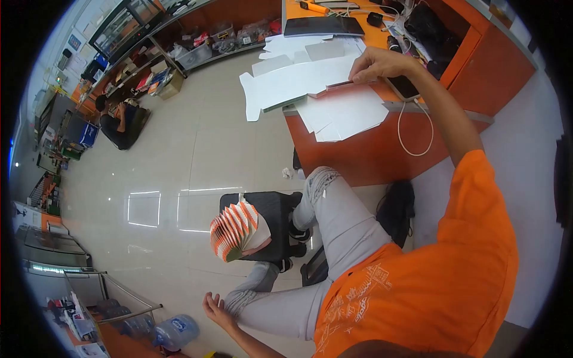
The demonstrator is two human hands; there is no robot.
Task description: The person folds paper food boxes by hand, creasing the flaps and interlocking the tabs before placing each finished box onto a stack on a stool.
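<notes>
At the desk, my right hand (375, 64) pinches the near edge of a white flat cardboard cutout (304, 76) with flaps. The cutout's edge shows thin green and reddish strips. Under it another white cardboard sheet (343, 112) overhangs the desk front. A phone (404, 88) with a white cable lies beside my right wrist. My left hand (217, 309) rests by my left knee, palm up with loosely bent fingers, holding nothing. Before my legs, a pleated orange-and-white paper piece (240, 231) sits on a black stool (276, 215).
The orange desk (444, 113) also bears a dark flat tablet-like device (324, 26), cables and an orange-handled tool (314, 7). Another person (122, 122) sits on the floor at far left. Shelves with bins (194, 56) line the back. A water bottle (176, 332) stands lower left.
</notes>
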